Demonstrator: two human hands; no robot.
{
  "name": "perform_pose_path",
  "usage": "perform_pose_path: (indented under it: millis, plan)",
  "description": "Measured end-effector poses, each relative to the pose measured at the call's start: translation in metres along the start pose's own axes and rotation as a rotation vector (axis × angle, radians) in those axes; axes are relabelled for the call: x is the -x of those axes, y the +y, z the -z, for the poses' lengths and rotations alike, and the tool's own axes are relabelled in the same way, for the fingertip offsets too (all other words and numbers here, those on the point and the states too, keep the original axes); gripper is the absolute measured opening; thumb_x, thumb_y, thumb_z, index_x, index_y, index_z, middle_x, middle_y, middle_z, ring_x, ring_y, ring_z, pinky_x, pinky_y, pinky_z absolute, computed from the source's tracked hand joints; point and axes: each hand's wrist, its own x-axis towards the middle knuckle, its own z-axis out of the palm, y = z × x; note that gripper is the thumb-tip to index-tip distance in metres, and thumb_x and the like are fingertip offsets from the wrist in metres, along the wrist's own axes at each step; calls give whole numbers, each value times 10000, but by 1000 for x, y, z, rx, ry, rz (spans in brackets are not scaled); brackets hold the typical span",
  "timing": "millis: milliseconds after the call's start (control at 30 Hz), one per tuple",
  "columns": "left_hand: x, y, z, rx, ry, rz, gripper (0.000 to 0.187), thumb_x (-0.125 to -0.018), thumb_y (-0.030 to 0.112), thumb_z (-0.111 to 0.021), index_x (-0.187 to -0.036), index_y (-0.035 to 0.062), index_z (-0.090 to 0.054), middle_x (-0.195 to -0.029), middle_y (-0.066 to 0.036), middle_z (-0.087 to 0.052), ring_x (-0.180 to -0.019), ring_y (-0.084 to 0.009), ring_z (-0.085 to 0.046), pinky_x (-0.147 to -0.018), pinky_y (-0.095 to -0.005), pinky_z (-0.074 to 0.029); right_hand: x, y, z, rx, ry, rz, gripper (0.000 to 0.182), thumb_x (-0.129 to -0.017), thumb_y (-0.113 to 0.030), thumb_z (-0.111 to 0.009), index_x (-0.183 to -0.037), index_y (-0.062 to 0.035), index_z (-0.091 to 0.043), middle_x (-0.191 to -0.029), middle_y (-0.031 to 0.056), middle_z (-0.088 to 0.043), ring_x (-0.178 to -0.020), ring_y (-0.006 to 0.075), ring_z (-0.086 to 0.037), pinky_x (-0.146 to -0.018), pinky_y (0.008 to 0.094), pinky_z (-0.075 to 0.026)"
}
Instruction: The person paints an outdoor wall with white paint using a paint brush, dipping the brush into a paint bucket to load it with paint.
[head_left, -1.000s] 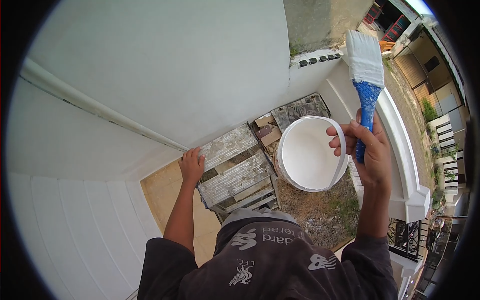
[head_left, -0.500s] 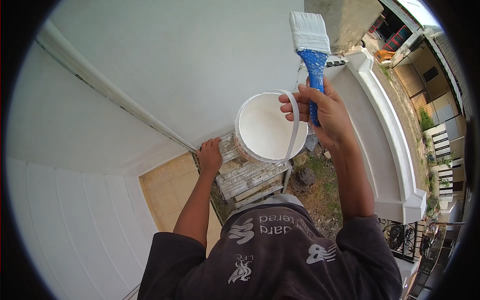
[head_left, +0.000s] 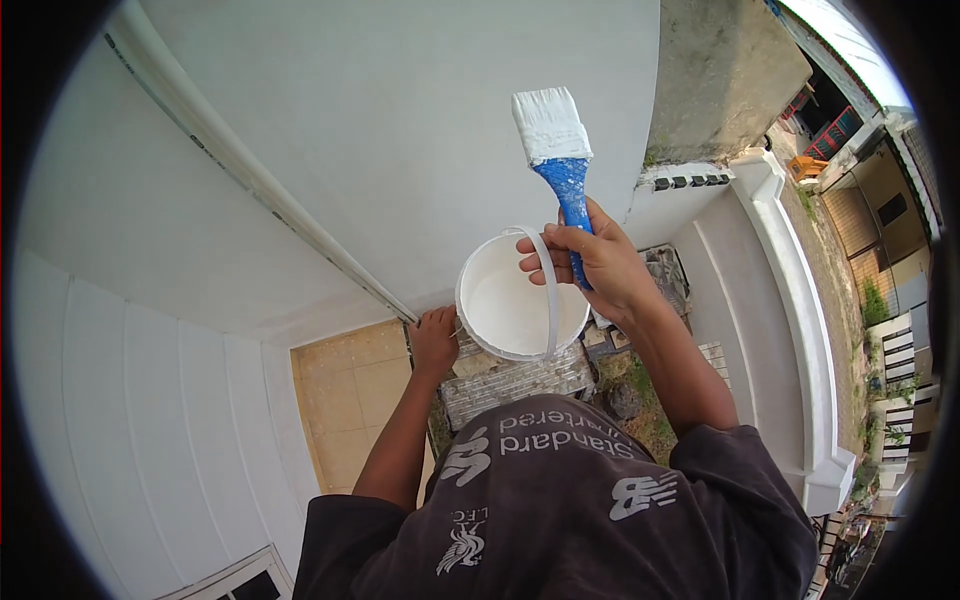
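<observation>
My right hand (head_left: 605, 262) grips the blue handle of a paintbrush (head_left: 565, 165), whose wide bristles point up and are coated in white paint. Some fingers of that hand pass under the white handle of a bucket (head_left: 480, 312) with white paint inside. Left of the bucket, my left hand (head_left: 434, 342) rests on the edge of a paint-spattered ladder (head_left: 518, 385), near the foot of the pipe. Its fingers are bent over the edge.
A white pipe (head_left: 250, 185) runs down the pale wall (head_left: 400, 110). Tan floor tiles (head_left: 345, 385) lie at lower left. On the right stands a low white wall (head_left: 800, 330), with a yard and buildings beyond. White panelling (head_left: 150, 400) is at far left.
The view has shifted. The brush, bucket and right hand now appear further left, with the brush lower in view. More of the shirt front shows, and both hands keep their holds.
</observation>
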Motion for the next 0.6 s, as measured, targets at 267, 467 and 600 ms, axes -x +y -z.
perform_pose_path:
  millis: [267,467,600]
  plan:
    - [-4,7,8,145,-17,0,182,-860,116,-515,-1030,89,-574,-1087,-73,-602,-1025,-285,-547,-784,-479,-389,-20,2,29,-15,-154,-10,232,-915,-36,-512,-1125,-48,-414,-973,197,-642,-797,243,-684,-690,339,-587]
    - [34,49,43,424,438,66,151,-899,60,-516,-980,-48,-582,-876,-125,-630,-811,-253,-591,-746,-376,-466,-23,9,39,20,-166,32,307,-907,-25,-510,-1198,-15,-415,-932,167,-640,-762,219,-683,-658,317,-575]
    - [70,93,75,897,-29,334,182,-938,122,-539,-1006,-38,-595,-890,-67,-641,-832,-142,-583,-774,-280,-456,-27,16,52,160,-165,155,290,-902,-51,-537,-1175,4,-455,-923,137,-641,-726,195,-676,-633,302,-564]
